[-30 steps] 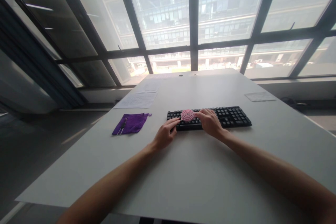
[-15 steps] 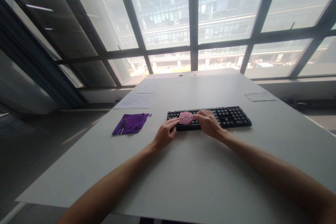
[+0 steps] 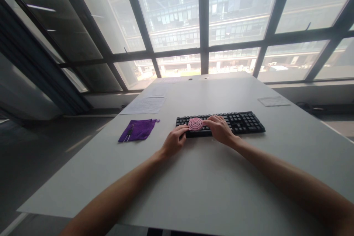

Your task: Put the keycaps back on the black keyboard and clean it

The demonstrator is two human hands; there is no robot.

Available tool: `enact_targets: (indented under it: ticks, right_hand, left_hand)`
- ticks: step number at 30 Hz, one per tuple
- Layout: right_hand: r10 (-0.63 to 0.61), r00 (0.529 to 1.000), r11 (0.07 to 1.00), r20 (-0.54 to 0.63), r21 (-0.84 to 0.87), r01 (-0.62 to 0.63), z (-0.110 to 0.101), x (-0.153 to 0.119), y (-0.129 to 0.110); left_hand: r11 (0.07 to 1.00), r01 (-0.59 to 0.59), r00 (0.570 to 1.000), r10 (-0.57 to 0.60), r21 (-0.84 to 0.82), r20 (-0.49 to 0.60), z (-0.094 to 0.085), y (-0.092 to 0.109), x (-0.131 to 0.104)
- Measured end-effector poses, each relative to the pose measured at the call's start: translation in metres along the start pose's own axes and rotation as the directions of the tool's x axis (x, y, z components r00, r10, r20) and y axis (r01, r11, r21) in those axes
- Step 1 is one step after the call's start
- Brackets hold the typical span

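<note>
A pink round scrubber pad (image 3: 195, 124) with concentric rings and a bumpy lower edge lies over the left half of the black keyboard (image 3: 246, 123). My left hand (image 3: 175, 138) has its fingertips on the pad's left edge, its thumb low by the keyboard's front edge. From the other side, my right hand (image 3: 219, 128) is closed with its fingertips on the pad's right edge, above the keys. The two hands hold the pad between them. Part of the keyboard is hidden under the pad and my right hand.
To the left, a purple cloth (image 3: 143, 129) carries a small wire-ended puller (image 3: 129, 134). Paper sheets (image 3: 143, 106) lie along the left side of the white table (image 3: 210, 184). A grey cloth or sheet (image 3: 273, 101) is near the right edge. Windows stand beyond.
</note>
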State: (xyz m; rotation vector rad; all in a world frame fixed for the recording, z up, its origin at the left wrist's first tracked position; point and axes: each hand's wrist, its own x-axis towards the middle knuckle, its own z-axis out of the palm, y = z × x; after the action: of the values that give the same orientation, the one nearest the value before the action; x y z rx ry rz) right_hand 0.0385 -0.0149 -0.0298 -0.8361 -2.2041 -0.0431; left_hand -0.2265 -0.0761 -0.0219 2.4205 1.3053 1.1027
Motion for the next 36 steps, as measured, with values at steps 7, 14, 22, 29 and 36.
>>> enact_targets:
  ticks: [7,14,22,29,36]
  right_hand:
    - [0.006,1.0,1.0,0.004,-0.015,-0.006,0.0,0.0,0.003]
    - [-0.034,0.999,0.999,0.024,0.013,0.033,0.001,-0.001,0.004]
    - [-0.1,0.994,0.995,0.048,0.019,0.099,-0.007,0.0,0.018]
    - [-0.125,0.991,0.992,0.046,0.014,0.125,-0.005,-0.001,0.018]
    - [-0.131,0.99,0.991,0.045,0.02,0.13,-0.006,-0.001,0.02]
  left_hand:
    - [1.0,0.005,1.0,-0.005,0.002,0.01,-0.001,0.002,0.001]
    - [1.0,0.008,1.0,-0.008,0.0,-0.008,-0.001,0.001,0.001]
    - [1.0,0.01,1.0,-0.01,-0.029,0.003,0.0,0.001,0.0]
    - [0.999,0.003,1.0,-0.002,-0.039,0.015,0.0,0.0,-0.001]
    - [1.0,0.002,1.0,-0.001,-0.028,0.018,-0.002,0.002,0.0]
